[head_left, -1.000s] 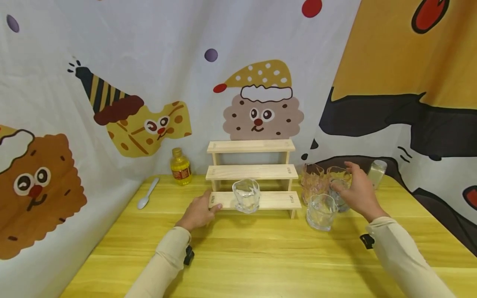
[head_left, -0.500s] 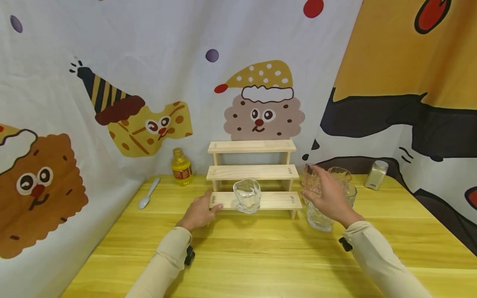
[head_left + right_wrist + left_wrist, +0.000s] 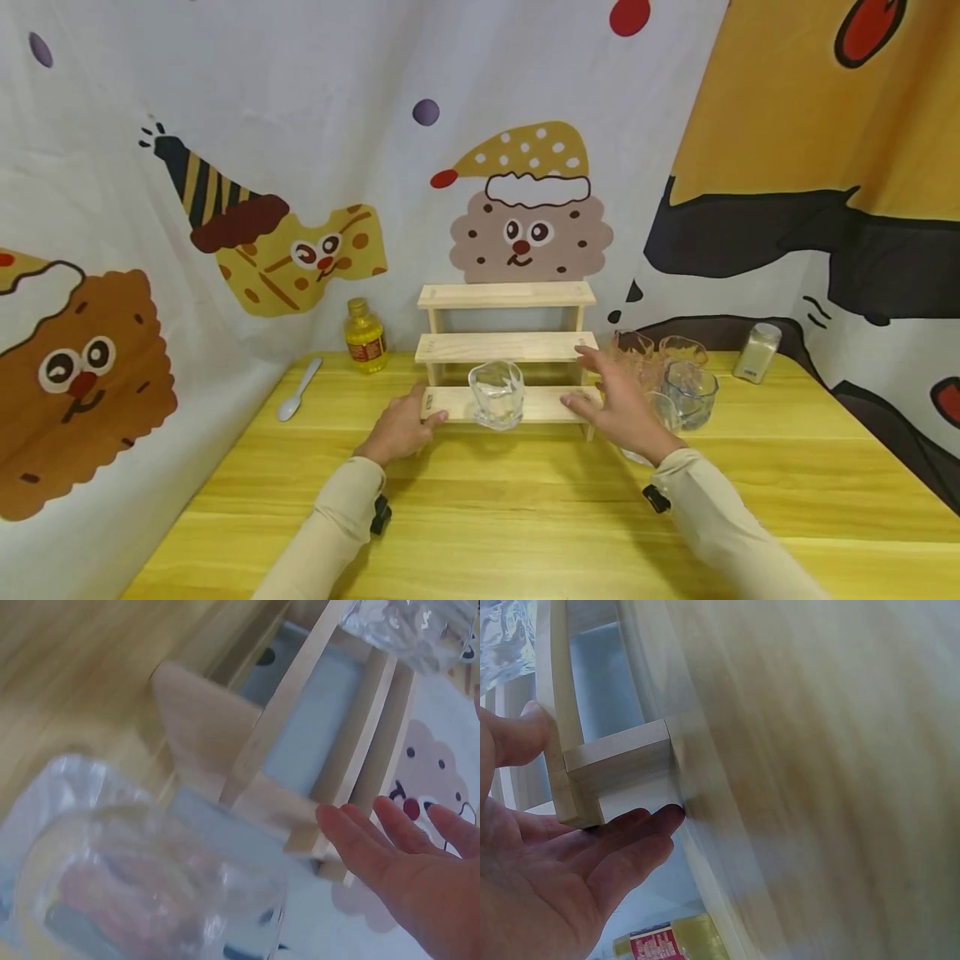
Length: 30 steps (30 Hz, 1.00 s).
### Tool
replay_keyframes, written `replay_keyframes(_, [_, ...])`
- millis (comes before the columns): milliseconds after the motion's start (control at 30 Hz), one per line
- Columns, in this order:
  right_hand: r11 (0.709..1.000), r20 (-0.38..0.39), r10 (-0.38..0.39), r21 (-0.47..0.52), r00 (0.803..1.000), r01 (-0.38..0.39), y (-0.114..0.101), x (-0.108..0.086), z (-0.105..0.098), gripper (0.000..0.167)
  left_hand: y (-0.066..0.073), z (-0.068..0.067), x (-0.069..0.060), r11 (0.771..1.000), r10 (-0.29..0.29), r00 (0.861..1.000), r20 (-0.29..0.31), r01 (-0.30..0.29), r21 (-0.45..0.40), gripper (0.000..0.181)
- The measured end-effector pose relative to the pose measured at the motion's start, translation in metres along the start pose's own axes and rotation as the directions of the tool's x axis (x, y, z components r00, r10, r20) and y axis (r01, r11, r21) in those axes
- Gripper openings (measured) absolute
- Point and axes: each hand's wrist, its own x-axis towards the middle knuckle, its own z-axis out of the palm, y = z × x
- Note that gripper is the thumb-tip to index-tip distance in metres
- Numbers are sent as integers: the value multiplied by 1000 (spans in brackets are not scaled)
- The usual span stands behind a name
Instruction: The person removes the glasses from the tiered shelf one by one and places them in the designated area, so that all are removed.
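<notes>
A three-step wooden display rack (image 3: 507, 346) stands at the back of the table. My left hand (image 3: 397, 427) holds the left end of its lowest step, thumb on top and fingers along the outer side, as the left wrist view shows (image 3: 570, 877). A clear wavy tumbler (image 3: 497, 396) stands upright on that step. My right hand (image 3: 622, 410), fingers spread and nothing in them, hovers by the rack's right end. Behind it stand a smoky-blue tumbler (image 3: 690, 396), pinkish tumblers (image 3: 682, 350) and another clear tumbler (image 3: 663, 408), partly hidden by the hand.
Left of the rack are a small yellow bottle (image 3: 365, 336) with a red label and a pale spoon (image 3: 298, 390). A shaker jar (image 3: 757, 353) stands at the back right. A printed cloth (image 3: 315, 108) hangs behind the table.
My right hand has moved left from above the tumblers on the right to the rack's right end. The left hand keeps its hold on the rack.
</notes>
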Motion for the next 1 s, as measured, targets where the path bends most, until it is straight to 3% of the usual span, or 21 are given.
replay_keyframes(233, [998,-2,-44,54,999,44,-11,5,18,75,3,-1,-1,1000,-10,1000,3,10,-5,71])
replay_keyframes(433, [993,41,-50,113,998,45,-17,10,34,77,3,-1,-1,1000,-8,1000,8,8,-5,71])
replay_keyframes(800, [959,132,33,274,991,-69,-27,23,58,81,2,-1,-2,1000,-8,1000,6,8,-8,70])
replay_keyframes(1000, [940,124,63,326,990,-100,-34,30,71,81,2,-1,0,1000,-19,1000,12,19,-10,72])
